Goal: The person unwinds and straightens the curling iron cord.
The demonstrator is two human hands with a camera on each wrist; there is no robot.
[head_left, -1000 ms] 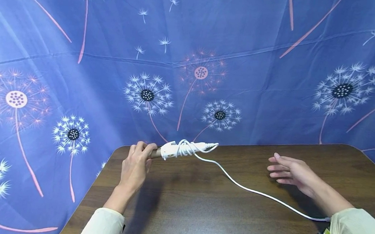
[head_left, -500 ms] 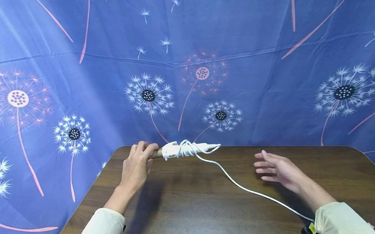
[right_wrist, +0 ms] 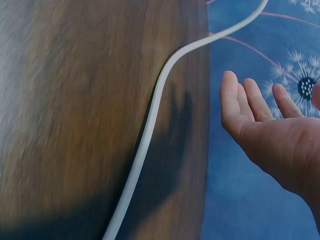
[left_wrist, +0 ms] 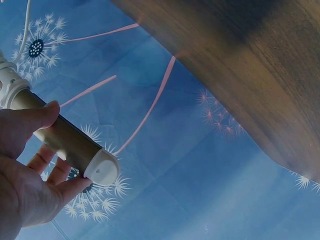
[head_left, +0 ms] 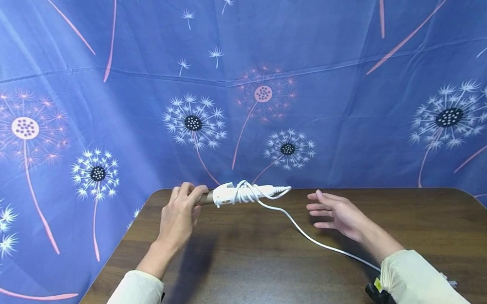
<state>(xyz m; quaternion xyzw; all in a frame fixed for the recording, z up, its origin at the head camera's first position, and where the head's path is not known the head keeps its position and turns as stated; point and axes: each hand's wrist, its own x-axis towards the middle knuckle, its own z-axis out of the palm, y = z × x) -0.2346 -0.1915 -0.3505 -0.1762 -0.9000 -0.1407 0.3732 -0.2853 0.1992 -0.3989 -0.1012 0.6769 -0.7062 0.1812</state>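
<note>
My left hand [head_left: 177,219] holds a curling iron [head_left: 225,195] by its barrel above the far left part of the table. In the left wrist view the gold-brown barrel [left_wrist: 75,140] lies between thumb and fingers, its white end cap [left_wrist: 104,169] sticking out past them. The white handle points right, with several turns of the cord [head_left: 246,192] wound round it. From there the loose cord runs right across the table and under the right forearm. My right hand [head_left: 342,219] is empty, fingers loosely extended, to the right of the handle's cord end.
The brown wooden table [head_left: 249,280] has rounded far corners. Behind it hangs a blue cloth [head_left: 344,108] printed with dandelions. A black wrist device [head_left: 376,292] sits under the right sleeve [head_left: 428,292], close by the cord.
My right hand has moved left toward the curling iron's handle, passing above the cord. The left hand keeps its hold on the barrel, and the iron has barely shifted right.
</note>
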